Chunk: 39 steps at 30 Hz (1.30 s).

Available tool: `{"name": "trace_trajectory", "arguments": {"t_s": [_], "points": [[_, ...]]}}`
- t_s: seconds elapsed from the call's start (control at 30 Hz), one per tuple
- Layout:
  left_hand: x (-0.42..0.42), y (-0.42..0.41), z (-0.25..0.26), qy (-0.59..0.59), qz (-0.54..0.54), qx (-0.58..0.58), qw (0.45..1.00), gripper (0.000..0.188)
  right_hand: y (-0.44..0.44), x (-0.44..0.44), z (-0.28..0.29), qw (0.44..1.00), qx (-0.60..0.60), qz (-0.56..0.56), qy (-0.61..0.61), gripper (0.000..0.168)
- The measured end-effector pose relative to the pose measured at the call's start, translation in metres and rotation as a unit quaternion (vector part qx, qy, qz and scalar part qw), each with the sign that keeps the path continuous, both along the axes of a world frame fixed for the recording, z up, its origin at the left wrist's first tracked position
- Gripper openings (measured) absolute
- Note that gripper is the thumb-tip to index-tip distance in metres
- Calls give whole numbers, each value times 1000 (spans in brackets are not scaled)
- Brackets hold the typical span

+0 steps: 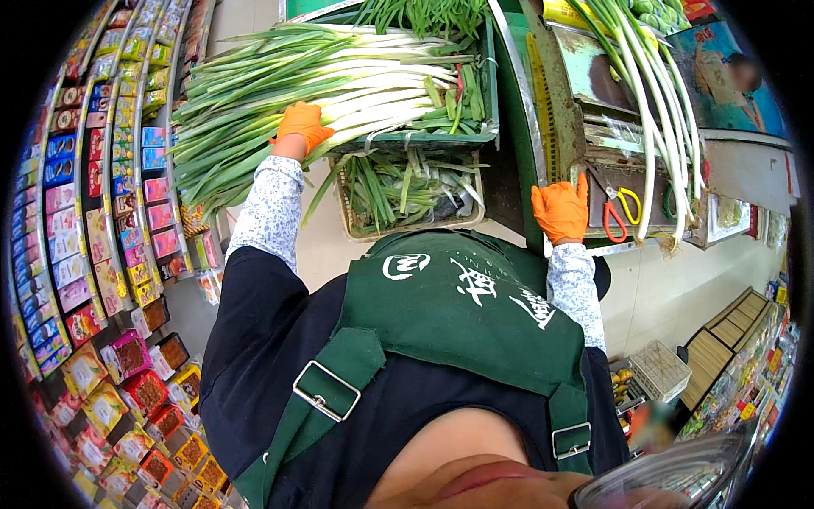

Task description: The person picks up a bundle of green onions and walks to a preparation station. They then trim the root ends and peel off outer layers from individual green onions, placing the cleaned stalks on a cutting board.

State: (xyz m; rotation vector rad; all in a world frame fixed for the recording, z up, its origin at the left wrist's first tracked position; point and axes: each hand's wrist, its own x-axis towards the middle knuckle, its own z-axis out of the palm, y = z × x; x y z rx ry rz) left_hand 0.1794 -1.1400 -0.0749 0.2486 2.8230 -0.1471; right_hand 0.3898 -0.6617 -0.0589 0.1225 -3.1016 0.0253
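My left hand (304,126), in an orange glove, lies on the near side of a large pile of long green onions (381,83). Its fingertips are partly hidden, so a grip on stalks cannot be made out. The pile fills a green plastic crate (420,141), leaves to the left and white stems to the right. At the counter's metal edge rests my right hand (563,207), gloved alike, nothing visible in it, one finger pointing away from me. Beside it lie scissors (613,216) with red and yellow handles. Several green onions (648,127) lie further right, roots towards me.
Below the crate, a beige basket (356,234) holds loose green leaves and trimmings. A green-sided counter (518,83) divides the crate from the worktop (598,216). Shelves of packaged goods (95,191) line the left. A white crate (658,372) stands at lower right.
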Motion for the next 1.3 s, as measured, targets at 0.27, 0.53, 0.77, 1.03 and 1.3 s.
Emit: {"name": "trace_trajectory", "arguments": {"t_s": [0.27,0.53,0.77,1.03,1.3], "points": [[8,4,100,91,-110,-14,990,27,-5,-2,7,997,-65,-28,-28,24],[56,54,262,216,-328,4,920,29,-127,-97,117,927,-228,209,213,55],[102,115,208,449,-395,346,722,30,-148,-89,101,861,-486,149,9,48],[67,141,162,-40,93,913,394,50,-127,-68,95,771,-616,76,-143,46],[62,185,166,-54,114,959,253,51,-159,-109,115,578,-816,19,6,25]]}}
